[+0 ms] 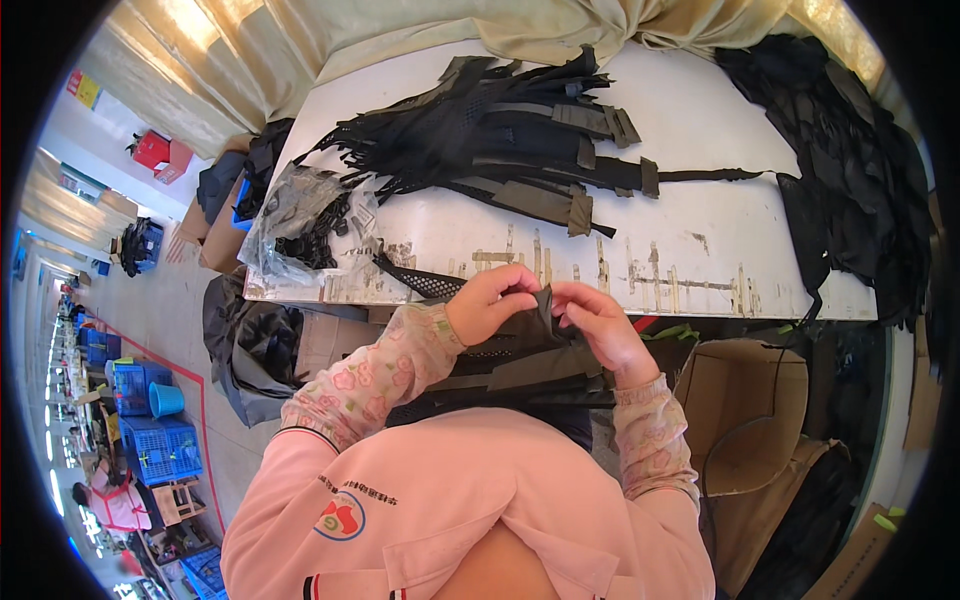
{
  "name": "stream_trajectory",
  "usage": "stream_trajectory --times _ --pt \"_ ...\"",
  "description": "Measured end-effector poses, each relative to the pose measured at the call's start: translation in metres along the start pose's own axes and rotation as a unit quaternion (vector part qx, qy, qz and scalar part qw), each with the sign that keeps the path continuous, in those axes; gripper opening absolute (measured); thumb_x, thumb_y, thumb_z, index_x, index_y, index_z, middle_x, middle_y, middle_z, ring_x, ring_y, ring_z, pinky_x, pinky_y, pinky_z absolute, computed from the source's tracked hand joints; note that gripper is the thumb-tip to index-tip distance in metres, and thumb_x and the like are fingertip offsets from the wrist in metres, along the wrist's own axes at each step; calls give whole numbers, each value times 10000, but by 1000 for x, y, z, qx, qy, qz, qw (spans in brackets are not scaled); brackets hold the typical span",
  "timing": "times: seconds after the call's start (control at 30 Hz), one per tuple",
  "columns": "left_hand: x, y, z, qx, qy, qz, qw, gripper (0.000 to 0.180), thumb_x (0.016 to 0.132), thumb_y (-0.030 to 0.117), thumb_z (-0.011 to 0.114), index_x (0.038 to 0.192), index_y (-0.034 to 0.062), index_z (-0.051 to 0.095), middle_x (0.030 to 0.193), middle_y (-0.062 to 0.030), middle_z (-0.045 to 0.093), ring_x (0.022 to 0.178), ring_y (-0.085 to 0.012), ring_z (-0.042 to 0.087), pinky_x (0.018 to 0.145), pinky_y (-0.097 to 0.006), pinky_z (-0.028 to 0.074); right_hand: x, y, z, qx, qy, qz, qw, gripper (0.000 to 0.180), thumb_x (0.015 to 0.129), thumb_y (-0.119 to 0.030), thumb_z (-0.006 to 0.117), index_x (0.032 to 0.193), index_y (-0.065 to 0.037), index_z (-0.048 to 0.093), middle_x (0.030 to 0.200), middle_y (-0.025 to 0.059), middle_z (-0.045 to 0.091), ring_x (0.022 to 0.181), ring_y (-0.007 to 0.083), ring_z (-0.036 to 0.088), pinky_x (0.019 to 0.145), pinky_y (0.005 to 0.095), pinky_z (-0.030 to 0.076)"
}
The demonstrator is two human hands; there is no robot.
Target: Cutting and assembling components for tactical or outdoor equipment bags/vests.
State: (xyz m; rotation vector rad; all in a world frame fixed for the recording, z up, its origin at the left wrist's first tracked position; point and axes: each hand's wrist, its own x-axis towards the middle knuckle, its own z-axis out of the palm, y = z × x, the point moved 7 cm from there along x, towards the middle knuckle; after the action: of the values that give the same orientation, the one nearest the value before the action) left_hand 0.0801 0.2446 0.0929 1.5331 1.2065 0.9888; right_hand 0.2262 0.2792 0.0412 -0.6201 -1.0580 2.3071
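Note:
Near the front edge of the white table (700, 215), my two hands are close together on a dark fabric strap (544, 304). My left hand (492, 303) pinches one side of it between thumb and fingers. From the other side my right hand (603, 328) grips it with bent fingers, and its far end drops out of sight below them. A black mesh strap (415, 279) runs over the table edge toward my left hand; whether it joins the held strap, I cannot tell. More dark straps (535, 372) lie over my lap. Beyond my hands spreads a heap of black mesh straps (465, 135).
A clear plastic bag (290, 215) with small black parts sits at the table's left corner. Black fabric pieces (850, 170) cover its right end. An open cardboard box (748, 410) stands low at right, a black bag (255, 345) at left. Blue crates (160, 450) line the floor farther left.

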Motion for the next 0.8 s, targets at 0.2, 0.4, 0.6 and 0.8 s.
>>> stream_trajectory --times 0.2,0.4,0.6,0.8 --pt "5 12 -8 74 17 81 994 123 895 50 506 1002 9 553 917 -45 575 875 -116 521 798 -261 426 -8 5 35 121 -66 15 990 225 889 -145 599 1064 -9 559 957 45 617 820 142 580 774 287 476" --pt "6 13 -8 -110 14 -34 993 162 869 90 557 1007 6 565 858 -115 592 815 -211 573 763 -307 449 -5 11 1 -180 85 -66 978 62 922 -84 540 964 -43 520 733 26 591 575 119 559 547 243 460" --pt "-1 -25 2 84 -58 -108 989 340 827 266 656 1011 -18 631 849 -146 664 783 -170 614 722 -304 480 -10 -18 -4 -170 173 -134 961 56 933 -86 528 966 -52 500 652 -13 514 529 51 477 473 204 397" --pt "-4 -37 -2 0 -34 -228 973 390 858 356 633 950 -22 664 757 -87 668 702 -143 593 671 -293 477 -11 -30 27 -381 64 -144 911 112 897 -131 605 864 -46 539 707 -25 541 622 43 482 555 194 413"
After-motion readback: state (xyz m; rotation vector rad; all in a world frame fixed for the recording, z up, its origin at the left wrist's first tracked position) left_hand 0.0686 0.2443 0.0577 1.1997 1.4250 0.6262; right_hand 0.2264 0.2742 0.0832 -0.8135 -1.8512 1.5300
